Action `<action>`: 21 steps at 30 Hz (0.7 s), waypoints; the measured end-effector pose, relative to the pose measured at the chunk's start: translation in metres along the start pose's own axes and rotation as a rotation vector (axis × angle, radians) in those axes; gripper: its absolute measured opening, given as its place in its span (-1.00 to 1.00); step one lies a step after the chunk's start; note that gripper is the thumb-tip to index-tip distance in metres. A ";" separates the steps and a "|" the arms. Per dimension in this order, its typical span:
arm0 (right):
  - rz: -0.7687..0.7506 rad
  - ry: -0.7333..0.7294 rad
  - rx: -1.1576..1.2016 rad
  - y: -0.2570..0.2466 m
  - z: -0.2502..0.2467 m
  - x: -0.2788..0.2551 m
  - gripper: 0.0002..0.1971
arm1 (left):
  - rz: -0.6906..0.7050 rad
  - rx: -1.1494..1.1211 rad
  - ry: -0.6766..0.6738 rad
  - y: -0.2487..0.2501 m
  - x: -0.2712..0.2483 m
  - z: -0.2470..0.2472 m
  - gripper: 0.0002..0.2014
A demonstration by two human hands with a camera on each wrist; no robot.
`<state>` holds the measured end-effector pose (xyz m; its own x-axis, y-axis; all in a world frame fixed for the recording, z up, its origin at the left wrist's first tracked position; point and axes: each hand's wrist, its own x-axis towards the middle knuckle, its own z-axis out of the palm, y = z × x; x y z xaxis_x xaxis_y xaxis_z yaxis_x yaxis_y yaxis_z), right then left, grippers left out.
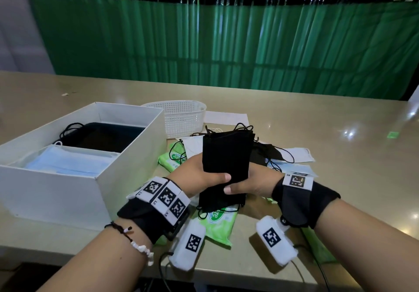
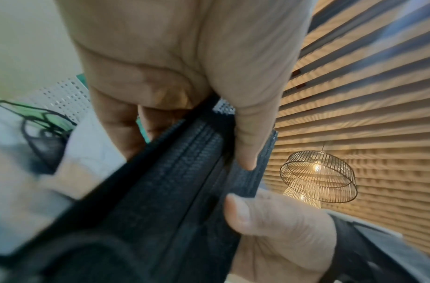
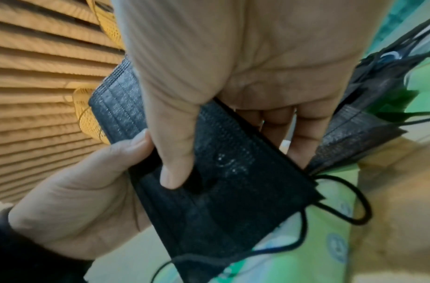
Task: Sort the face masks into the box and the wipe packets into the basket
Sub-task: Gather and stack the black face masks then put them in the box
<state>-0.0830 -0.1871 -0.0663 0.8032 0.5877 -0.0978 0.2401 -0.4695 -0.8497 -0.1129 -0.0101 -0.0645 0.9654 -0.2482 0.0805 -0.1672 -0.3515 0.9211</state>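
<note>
A stack of black face masks (image 1: 226,155) stands upright above the table, held between both hands. My left hand (image 1: 199,176) grips its left side, thumb across the front. My right hand (image 1: 251,184) grips the right side, thumb on the lower front. The same black stack (image 2: 185,181) (image 3: 223,172) fills both wrist views. The white box (image 1: 127,164) at the left holds black masks (image 1: 102,136) and blue masks (image 1: 68,162). The white basket (image 1: 181,117) stands behind the pile. Green wipe packets (image 1: 217,221) (image 1: 172,158) lie on the table below my hands.
More loose masks, black, white and blue (image 1: 292,155), lie in a pile right of my hands. A white sheet (image 1: 226,117) lies beside the basket. The beige table (image 1: 328,133) stretches to the right, with a green curtain (image 1: 226,42) behind it.
</note>
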 end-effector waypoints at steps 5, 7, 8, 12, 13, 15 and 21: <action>0.120 -0.016 -0.167 0.005 0.002 0.001 -0.66 | -0.065 0.144 -0.017 -0.007 -0.004 -0.005 -0.69; 0.091 -0.026 -0.098 0.007 0.002 0.002 -0.70 | -0.083 0.103 0.071 -0.010 -0.003 -0.010 -0.78; 0.067 -0.019 -0.046 0.007 0.002 0.004 -0.74 | -0.106 0.047 0.120 -0.012 -0.003 -0.013 -0.80; 0.087 0.077 0.016 0.006 -0.005 0.005 -0.78 | -0.199 -0.169 0.257 -0.029 0.002 -0.020 -0.78; 0.109 0.089 -0.021 0.007 -0.007 0.005 -0.78 | -0.219 -0.209 0.283 -0.038 0.003 -0.021 -0.77; 0.142 0.113 -0.120 0.008 -0.013 0.003 -0.83 | -0.262 -0.246 0.307 -0.053 0.004 -0.023 -0.73; 0.257 0.319 -0.219 0.015 -0.050 0.004 -0.77 | -0.332 -0.380 0.340 -0.069 0.000 -0.025 -0.85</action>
<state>-0.0489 -0.2244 -0.0538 0.9709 0.2186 -0.0972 0.0938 -0.7217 -0.6858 -0.0967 0.0366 -0.1182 0.9741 0.1436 -0.1749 0.1765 0.0014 0.9843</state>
